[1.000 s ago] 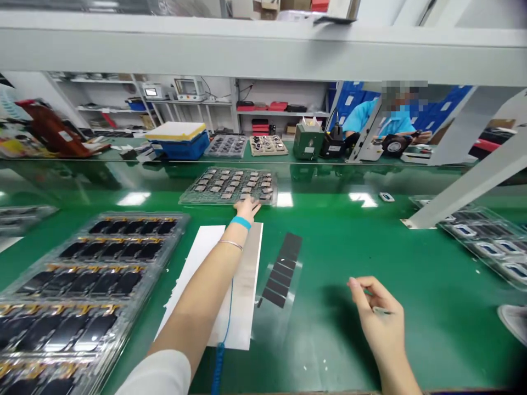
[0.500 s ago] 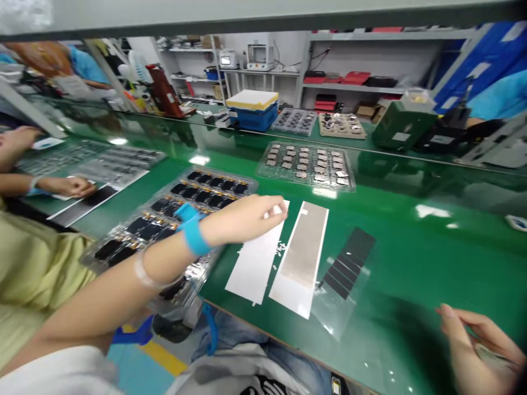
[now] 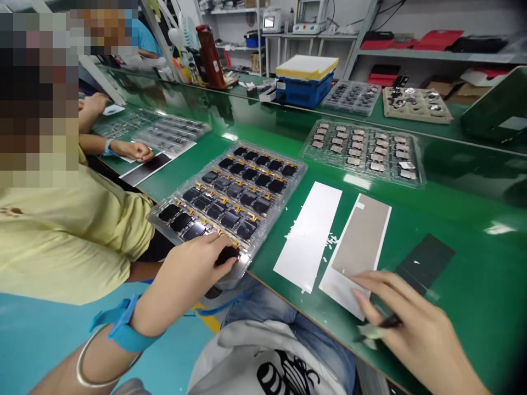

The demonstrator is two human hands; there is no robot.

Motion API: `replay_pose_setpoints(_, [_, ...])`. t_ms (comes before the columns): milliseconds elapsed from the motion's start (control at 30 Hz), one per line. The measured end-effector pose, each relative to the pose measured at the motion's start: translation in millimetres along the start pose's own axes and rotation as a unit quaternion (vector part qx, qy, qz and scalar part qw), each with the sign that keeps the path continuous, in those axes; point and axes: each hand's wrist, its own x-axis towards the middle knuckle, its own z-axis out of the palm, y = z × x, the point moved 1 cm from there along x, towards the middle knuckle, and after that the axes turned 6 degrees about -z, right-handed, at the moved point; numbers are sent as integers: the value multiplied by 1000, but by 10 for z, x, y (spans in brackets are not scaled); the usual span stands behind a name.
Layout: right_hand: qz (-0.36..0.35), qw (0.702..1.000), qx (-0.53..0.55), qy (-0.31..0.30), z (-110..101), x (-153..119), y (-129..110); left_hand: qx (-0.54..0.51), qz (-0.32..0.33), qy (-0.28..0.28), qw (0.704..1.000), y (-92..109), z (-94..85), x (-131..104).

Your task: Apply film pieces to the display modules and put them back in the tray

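My left hand point(image 3: 197, 266), with a blue wrist strap, reaches over the near corner of a clear plastic tray point(image 3: 284, 204). Its thumb and fingers close around the edges of a small black screen point(image 3: 227, 255) there. Rows of similar black screens with orange flex cables fill the tray. My right hand point(image 3: 411, 323) hovers over the near end of a grey-beige sheet with a white border point(image 3: 364, 236). A slim dark tool point(image 3: 389, 322), blurred, is held in its curled lower fingers, while thumb and forefinger stay apart. Beside that sheet lies a plain white strip point(image 3: 309, 233).
Small white scraps point(image 3: 331, 240) lie between the strips. A dark sheet point(image 3: 428, 260) rests at the right. Behind stands a tray of pinkish parts point(image 3: 364, 148), with a blue box point(image 3: 304, 88) farther back. A co-worker in a yellow shirt point(image 3: 99, 236) sits close on the left.
My left hand has moved from above the white strip to the tray and taken hold of a screen. My right hand has come inward to the grey-beige sheet. The view has swung left.
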Motion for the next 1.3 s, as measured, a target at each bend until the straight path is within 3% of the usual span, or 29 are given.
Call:
replay_pose_setpoints(167, [-71, 996, 11, -52, 316, 316, -232, 9, -1, 31, 999, -41, 19, 49])
replay_pose_setpoints(267, [-73, 996, 35, -30, 363, 386, -274, -23, -16, 71, 997, -24, 4, 28])
replay_pose_setpoints(333, [-64, 996, 58, 3, 330, 414, -287, -131, -6, 100, 986, 77, -6, -18])
replay_pose_setpoints(400, [-39, 994, 95, 36, 264, 437, -299, -322, 53, 82, 942, 277, 10, -58])
replay_pose_setpoints(467, [0, 988, 139, 63, 200, 459, -310, -501, 139, 6, 854, 552, 66, -56])
replay_pose_setpoints(533, [34, 981, 172, 81, 169, 480, -309, -586, 179, -43, 789, 830, 154, 12])
replay_pose_setpoints(667, [49, 978, 174, 107, 223, 517, -247, -666, 191, -68, 718, 1189, 353, 277])
replay_pose_setpoints(800, [25, 985, 130, 109, 312, 524, -190, -698, 207, -107, 677, 1253, 506, 423])
replay_pose_setpoints(900, [19, 990, 90, 109, 357, 497, -182, -703, 199, -122, 671, 1227, 566, 411])
replay_pose_setpoints(1100, [-12, 992, 68, 110, 412, 418, -156, -687, 188, -91, 696, 1211, 575, 372])
replay_pose_setpoints(1300, [-29, 995, -15, 95, 458, 381, -185, -642, 183, -55, 742, 1204, 562, 399])
